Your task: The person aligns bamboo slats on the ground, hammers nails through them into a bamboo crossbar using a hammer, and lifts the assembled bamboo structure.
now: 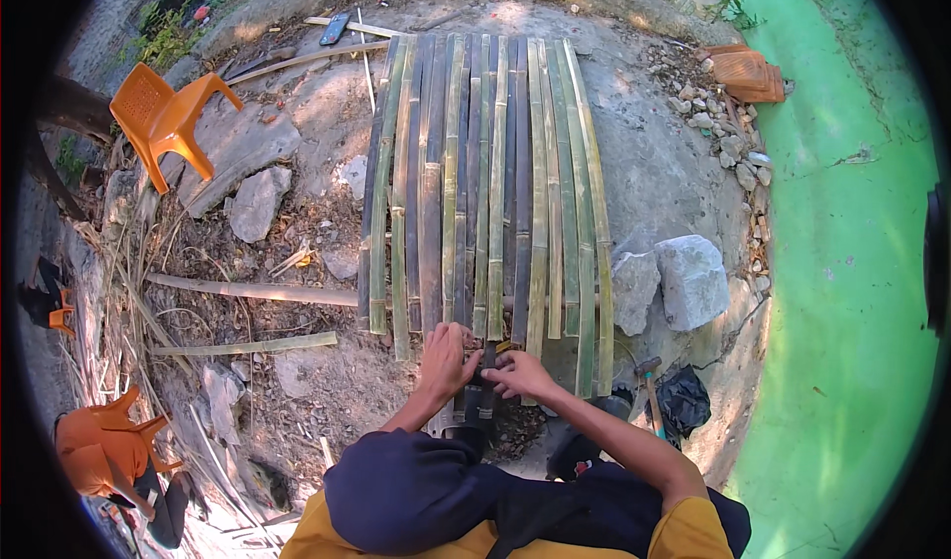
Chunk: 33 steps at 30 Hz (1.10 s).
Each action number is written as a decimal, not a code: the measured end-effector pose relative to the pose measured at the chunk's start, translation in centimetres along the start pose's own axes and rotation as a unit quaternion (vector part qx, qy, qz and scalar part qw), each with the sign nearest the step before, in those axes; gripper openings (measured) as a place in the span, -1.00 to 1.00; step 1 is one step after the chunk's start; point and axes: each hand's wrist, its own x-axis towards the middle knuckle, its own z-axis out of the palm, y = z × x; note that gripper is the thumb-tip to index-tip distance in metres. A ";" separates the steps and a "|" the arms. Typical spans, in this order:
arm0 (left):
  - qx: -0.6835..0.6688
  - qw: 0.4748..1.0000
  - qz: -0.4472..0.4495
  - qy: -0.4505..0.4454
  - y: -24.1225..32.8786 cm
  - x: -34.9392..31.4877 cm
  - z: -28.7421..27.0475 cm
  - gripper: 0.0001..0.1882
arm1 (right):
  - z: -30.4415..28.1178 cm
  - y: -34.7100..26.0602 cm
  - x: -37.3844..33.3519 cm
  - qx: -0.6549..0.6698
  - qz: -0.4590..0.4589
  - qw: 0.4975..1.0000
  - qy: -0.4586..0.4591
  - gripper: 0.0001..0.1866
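Observation:
A row of long bamboo slats (495, 183), green, tan and dark brown, lies side by side, running away from me. My left hand (448, 363) is at their near ends, its fingers curled and its thumb against a dark bamboo strip (486, 401). From the other side my right hand (519, 374) pinches the same strip, fingers bent round its edge. The strip points down toward my lap between the two hands. A small yellowish piece (504, 346) shows just above my right fingers; its kind is unclear. The fingertips of both hands are partly hidden.
Two pale stone blocks (691, 282) stand right of the slats. A hammer (651, 396) leans by a black plastic bag (682, 401). At left are an orange chair (168, 113), a bamboo pole (248, 290) and a person (89, 450) in orange. A phone (335, 28) lies far back.

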 end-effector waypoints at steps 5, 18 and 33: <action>0.039 0.995 0.094 0.008 -0.1 1.9 0.0 -0.53 | 0.1 -1.8 -0.8 -0.178 -0.037 0.983 0.038 -0.48; 0.116 0.984 0.133 0.015 -0.7 3.6 1.2 -0.59 | -0.4 -2.2 -2.2 -0.387 -0.113 0.901 0.160 -0.36; -0.067 0.997 -0.042 -0.024 2.7 7.9 3.3 -0.36 | -0.2 -2.4 -2.8 -0.410 -0.111 0.890 0.164 -0.31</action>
